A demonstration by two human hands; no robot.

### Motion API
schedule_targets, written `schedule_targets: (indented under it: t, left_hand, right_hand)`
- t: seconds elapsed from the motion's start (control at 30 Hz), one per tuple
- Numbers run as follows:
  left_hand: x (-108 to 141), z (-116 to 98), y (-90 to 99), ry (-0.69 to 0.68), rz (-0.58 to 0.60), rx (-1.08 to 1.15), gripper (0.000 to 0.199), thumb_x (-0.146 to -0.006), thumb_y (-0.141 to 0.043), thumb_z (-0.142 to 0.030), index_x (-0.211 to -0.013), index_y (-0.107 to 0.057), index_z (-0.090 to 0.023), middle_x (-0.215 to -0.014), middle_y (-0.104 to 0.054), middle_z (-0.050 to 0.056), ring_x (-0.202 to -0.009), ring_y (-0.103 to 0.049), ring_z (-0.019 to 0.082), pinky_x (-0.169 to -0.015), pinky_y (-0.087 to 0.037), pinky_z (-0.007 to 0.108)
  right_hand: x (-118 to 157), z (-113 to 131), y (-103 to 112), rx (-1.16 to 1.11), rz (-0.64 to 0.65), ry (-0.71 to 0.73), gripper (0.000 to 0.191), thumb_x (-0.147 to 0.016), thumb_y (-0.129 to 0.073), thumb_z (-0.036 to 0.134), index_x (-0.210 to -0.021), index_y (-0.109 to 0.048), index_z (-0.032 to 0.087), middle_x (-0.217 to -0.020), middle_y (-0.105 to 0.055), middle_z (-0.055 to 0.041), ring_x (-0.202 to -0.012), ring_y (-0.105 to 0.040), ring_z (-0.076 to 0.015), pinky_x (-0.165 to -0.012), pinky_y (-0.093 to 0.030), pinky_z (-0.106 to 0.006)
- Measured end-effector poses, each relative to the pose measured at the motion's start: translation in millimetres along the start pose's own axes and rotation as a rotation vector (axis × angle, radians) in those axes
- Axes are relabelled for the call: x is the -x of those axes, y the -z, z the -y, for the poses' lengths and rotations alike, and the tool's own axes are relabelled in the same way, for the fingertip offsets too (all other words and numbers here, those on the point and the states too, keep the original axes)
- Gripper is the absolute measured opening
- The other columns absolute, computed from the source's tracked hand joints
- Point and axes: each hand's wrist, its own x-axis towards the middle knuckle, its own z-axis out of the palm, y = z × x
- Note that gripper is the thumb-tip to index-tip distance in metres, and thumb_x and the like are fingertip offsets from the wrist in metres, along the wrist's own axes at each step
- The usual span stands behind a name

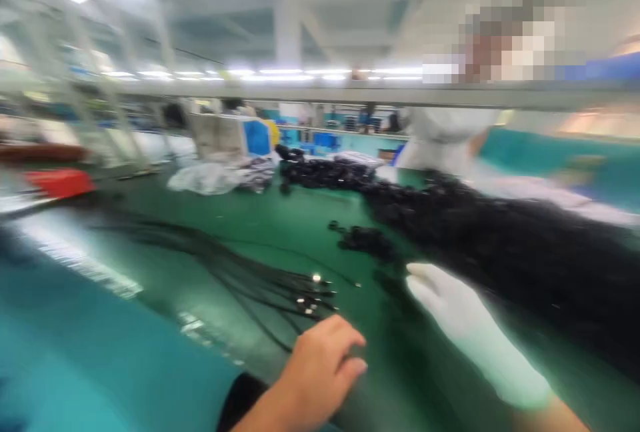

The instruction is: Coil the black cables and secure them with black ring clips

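My left hand (323, 367) is bare. Its thumb and fingers are apart with nothing between them, just in front of the metal-tipped ends of a bunch of black cables (235, 272) on the green table (310, 219). My right hand (457, 315), in a white glove, reaches over the table with its fingers stretched out, and I see nothing held in it. Close to its fingertips lies a small clump of black pieces (367, 242), beside a long heap of black cables or cords (500, 239). Motion blur hides the detail of the heap.
Clear plastic bags (215, 177) lie at the back, by a pale box (220, 135). A red bin (60, 182) is at far left. A metal rail (320, 92) crosses above the table. Across the table stands a person in white clothing (440, 139).
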Motion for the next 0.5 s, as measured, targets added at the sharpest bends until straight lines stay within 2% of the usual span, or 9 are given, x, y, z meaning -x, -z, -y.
schedule_targets:
  t: [0.03, 0.1, 0.17, 0.23, 0.33, 0.4, 0.5]
  left_hand:
    - [2.8, 5.0, 3.9, 0.011, -0.039, -0.039, 0.021, -0.076, -0.060, -0.017, -0.096, -0.064, -0.025, -0.093, -0.064, -0.002, -0.081, -0.060, 0.013, -0.075, -0.046, 0.020]
    - [11.6, 24.7, 25.6, 0.077, -0.155, -0.144, 0.017, -0.079, -0.058, -0.017, -0.093, -0.064, -0.024, -0.091, -0.064, -0.002, -0.082, -0.059, 0.012, -0.075, -0.045, 0.019]
    - [24.0, 51.3, 58.7, 0.188, -0.293, -0.312, 0.012, -0.082, -0.055, -0.018, -0.088, -0.064, -0.024, -0.087, -0.064, -0.003, -0.080, -0.059, 0.011, -0.074, -0.045, 0.019]
    - [32.9, 80.2, 92.6, 0.300, -0.419, -0.518, 0.011, -0.084, -0.052, -0.019, -0.083, -0.063, -0.023, -0.082, -0.063, -0.003, -0.076, -0.059, 0.012, -0.071, -0.045, 0.021]
    - [28.6, 119.2, 126.7, 0.359, -0.507, -0.645, 0.017, -0.084, -0.047, -0.015, -0.088, -0.062, -0.021, -0.088, -0.062, 0.002, -0.081, -0.058, 0.016, -0.071, -0.044, 0.025]
    - [16.8, 137.2, 136.0, 0.322, -0.498, -0.678, 0.017, -0.080, -0.051, -0.012, -0.088, -0.062, -0.022, -0.094, -0.062, 0.003, -0.086, -0.057, 0.017, -0.072, -0.045, 0.026]
    - [1.9, 149.8, 142.3, 0.236, -0.478, -0.711, 0.011, -0.075, -0.057, -0.012, -0.074, -0.062, -0.021, -0.084, -0.063, 0.001, -0.080, -0.059, 0.016, -0.070, -0.046, 0.025]
  right_hand:
    - [3.8, 16.8, -19.4, -0.020, 0.060, 0.025, 0.045, -0.077, -0.049, 0.045, -0.114, -0.057, 0.021, -0.112, -0.064, -0.0071, -0.103, -0.060, -0.0244, -0.088, -0.047, -0.036]
    - [13.4, 41.5, -53.4, -0.043, 0.201, 0.095, 0.046, -0.077, -0.047, 0.046, -0.115, -0.056, 0.021, -0.111, -0.065, -0.0068, -0.101, -0.061, -0.0239, -0.086, -0.049, -0.035]
    - [23.3, 54.4, -79.8, -0.031, 0.307, 0.148, 0.047, -0.077, -0.046, 0.046, -0.115, -0.057, 0.020, -0.110, -0.065, -0.0074, -0.100, -0.062, -0.0236, -0.087, -0.049, -0.035]
    - [30.8, 57.7, -97.9, -0.003, 0.360, 0.166, 0.047, -0.079, -0.043, 0.046, -0.116, -0.056, 0.020, -0.109, -0.066, -0.0078, -0.100, -0.062, -0.0235, -0.088, -0.049, -0.035]
    - [35.3, 53.7, -109.9, 0.000, 0.340, 0.161, 0.050, -0.079, -0.041, 0.048, -0.117, -0.055, 0.020, -0.112, -0.064, -0.0077, -0.102, -0.061, -0.0235, -0.090, -0.048, -0.037]
    - [35.0, 50.5, -110.3, -0.034, 0.284, 0.153, 0.053, -0.078, -0.041, 0.052, -0.118, -0.055, 0.021, -0.116, -0.063, -0.0074, -0.105, -0.060, -0.0242, -0.090, -0.049, -0.037]
    - [34.0, 49.7, -105.5, -0.097, 0.227, 0.112, 0.054, -0.075, -0.043, 0.056, -0.114, -0.057, 0.023, -0.117, -0.062, -0.0067, -0.107, -0.059, -0.0268, -0.086, -0.051, -0.038]
